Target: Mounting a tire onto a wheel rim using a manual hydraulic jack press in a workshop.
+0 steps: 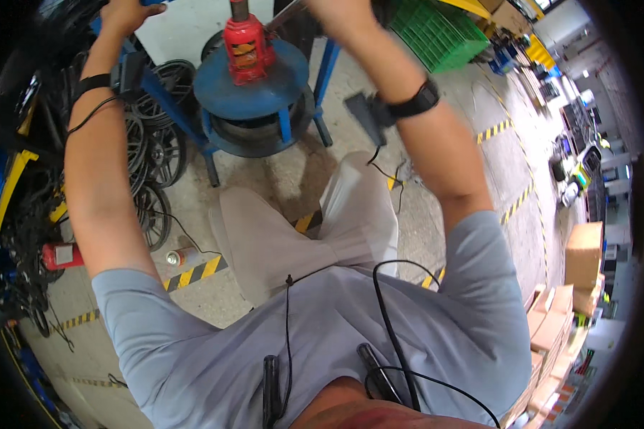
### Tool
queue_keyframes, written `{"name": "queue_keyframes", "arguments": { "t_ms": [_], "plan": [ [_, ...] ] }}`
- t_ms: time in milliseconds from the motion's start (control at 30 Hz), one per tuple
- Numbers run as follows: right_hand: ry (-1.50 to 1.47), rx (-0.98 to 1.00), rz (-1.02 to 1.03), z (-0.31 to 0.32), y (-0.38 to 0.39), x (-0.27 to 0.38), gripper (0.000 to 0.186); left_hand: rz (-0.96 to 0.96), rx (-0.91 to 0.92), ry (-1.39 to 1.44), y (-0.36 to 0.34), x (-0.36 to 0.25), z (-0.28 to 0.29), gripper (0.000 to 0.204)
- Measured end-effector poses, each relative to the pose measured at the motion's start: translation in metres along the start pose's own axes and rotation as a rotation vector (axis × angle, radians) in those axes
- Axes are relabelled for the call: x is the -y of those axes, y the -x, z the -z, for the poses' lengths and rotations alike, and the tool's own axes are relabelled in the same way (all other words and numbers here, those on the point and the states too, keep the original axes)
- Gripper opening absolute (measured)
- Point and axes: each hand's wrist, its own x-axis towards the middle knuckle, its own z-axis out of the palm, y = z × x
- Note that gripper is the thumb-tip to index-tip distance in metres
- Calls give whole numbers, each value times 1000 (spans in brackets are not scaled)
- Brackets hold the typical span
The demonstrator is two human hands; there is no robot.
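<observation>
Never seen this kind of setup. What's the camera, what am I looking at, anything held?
No robot: a person wears a fisheye camera on their head, looking down, so straight edges bend. The left hand is at upper left; the blurred right hand is near a thin metal bar. The upper edge cuts both off, so I can't tell what either holds. Between them, a red jack stands on a round blue plate. Spoked wheels sit to its left.

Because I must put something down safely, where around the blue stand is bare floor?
Bare floor shows at right, between two striped tape strips beyond the right forearm. Left of the blue stand is crowded: wheels, then a can nearer you.
</observation>
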Motion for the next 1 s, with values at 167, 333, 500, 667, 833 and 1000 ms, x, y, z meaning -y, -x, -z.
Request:
{"name": "queue_keyframes", "arguments": {
  "t_ms": [167,333,500,667,833,1000],
  "plan": [
    [0,173,332,-67,273,-6,26,-2,10,37,7,-5,14,66],
    [340,230,357,-44,143,43,22,-84,149,80,-4,45,-10,88],
    [-72,-124,-36,6,-1,60,23,-139,87,102,-17,26,-12,85],
    [27,23,264,-63,272,-1,24,-144,53,105,-19,25,-12,88],
    [353,213,247,-32,165,33,27,-131,76,99,-5,41,-16,87],
    [-250,-65,-270,16,-12,53,20,-139,67,83,-17,27,-14,86]
  ]
}}
